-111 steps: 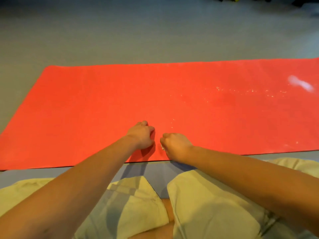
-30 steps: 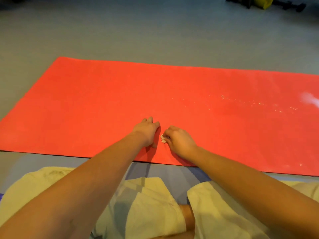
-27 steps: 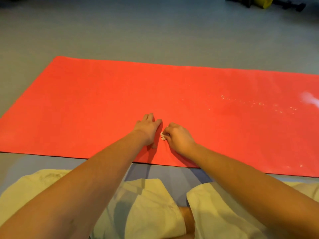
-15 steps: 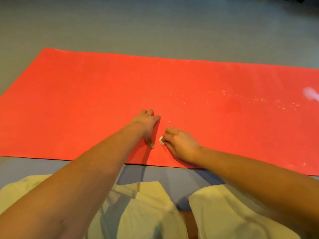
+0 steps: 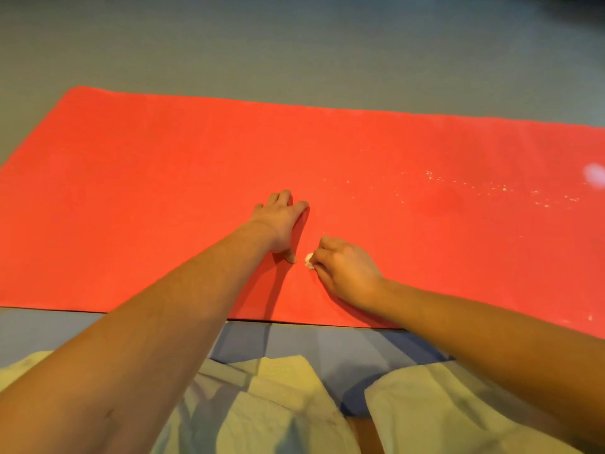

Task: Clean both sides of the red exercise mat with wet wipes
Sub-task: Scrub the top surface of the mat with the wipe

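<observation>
The red exercise mat [image 5: 147,191] lies flat on the grey floor, spanning the view from left to right. My left hand [image 5: 282,221] rests flat on the mat near its middle, fingers straight and pointing away. Just to its right, my right hand [image 5: 347,270] is curled and pinches a small white wad of wet wipe [image 5: 309,259] against the mat. Small white crumbs [image 5: 491,188] are scattered across the mat's right part, and a pale smudge [image 5: 594,173] shows at the far right edge.
Grey floor [image 5: 294,54] surrounds the mat on the far side. My knees in pale green shorts [image 5: 288,404] sit just in front of the mat's near edge, on a blue-grey strip of floor [image 5: 294,339].
My left hand has flattened and reached a little farther onto the mat. My right hand with the wipe wad has drawn slightly back toward me. The view tilted down.
</observation>
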The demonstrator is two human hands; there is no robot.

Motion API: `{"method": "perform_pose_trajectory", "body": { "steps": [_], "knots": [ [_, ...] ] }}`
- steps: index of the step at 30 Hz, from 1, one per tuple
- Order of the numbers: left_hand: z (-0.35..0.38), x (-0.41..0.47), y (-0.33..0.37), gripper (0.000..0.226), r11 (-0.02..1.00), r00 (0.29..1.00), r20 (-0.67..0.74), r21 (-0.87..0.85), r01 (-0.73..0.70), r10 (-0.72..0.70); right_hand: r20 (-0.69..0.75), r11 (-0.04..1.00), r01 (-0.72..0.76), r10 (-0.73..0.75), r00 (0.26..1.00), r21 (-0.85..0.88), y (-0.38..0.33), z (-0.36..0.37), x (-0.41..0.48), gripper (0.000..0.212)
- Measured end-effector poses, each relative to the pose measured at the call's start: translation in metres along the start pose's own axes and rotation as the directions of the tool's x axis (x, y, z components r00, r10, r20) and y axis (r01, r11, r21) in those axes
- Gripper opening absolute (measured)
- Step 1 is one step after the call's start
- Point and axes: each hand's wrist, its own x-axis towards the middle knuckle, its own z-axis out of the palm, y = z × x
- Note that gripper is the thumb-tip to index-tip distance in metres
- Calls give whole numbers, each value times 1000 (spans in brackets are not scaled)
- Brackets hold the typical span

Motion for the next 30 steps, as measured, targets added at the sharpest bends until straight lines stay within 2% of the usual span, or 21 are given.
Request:
{"method": "perform_pose_trajectory", "body": {
  "steps": [3, 5, 7, 10, 13, 15, 18, 24, 27, 30],
  "knots": [
    [-1, 4, -4, 140, 999, 998, 70, -44, -3, 6, -55, 990, -138, 137, 989, -17, 22, -1, 42, 15],
    [-4, 5, -4, 138, 998, 994, 108, -58, -2, 8, -81, 965, -261, 259, 963, -15, 37, -3, 71, 18],
    [-8, 5, -3, 133, 999, 994, 112, -43, -5, 10, -63, 948, -317, 315, 947, -29, 42, -3, 85, 20],
    [-13, 8, -3, 116, 1000, 997, 72, -20, -23, 24, -67, 958, -278, 274, 960, -70, 33, -2, 73, 19],
    [-11, 13, -6, 95, 999, 1000, -6, -49, -18, 18, -51, 987, -133, 129, 990, -85, 24, -1, 41, 12],
    [-9, 18, -7, 91, 997, 999, -43, -70, -14, 11, -36, 996, -46, 44, 998, -76, 23, -3, 25, 8],
    [-5, 25, -5, 89, 998, 998, -62, -66, -10, 6, -14, 996, -32, 31, 999, -78, 33, -6, 36, 10],
    [-4, 27, -5, 106, 998, 998, -55, -46, 30, -33, -71, 942, -306, 299, 952, -141, 80, -13, 127, 19],
    [-6, 27, -8, 116, 997, 998, -20, -58, 53, -54, -56, 924, -347, 343, 938, -163, 85, -14, 145, 18],
    [-9, 32, -14, 129, 996, 999, 27, -79, 47, -45, -73, 932, -315, 307, 949, -177, 75, -12, 134, 18]
  ]
}}
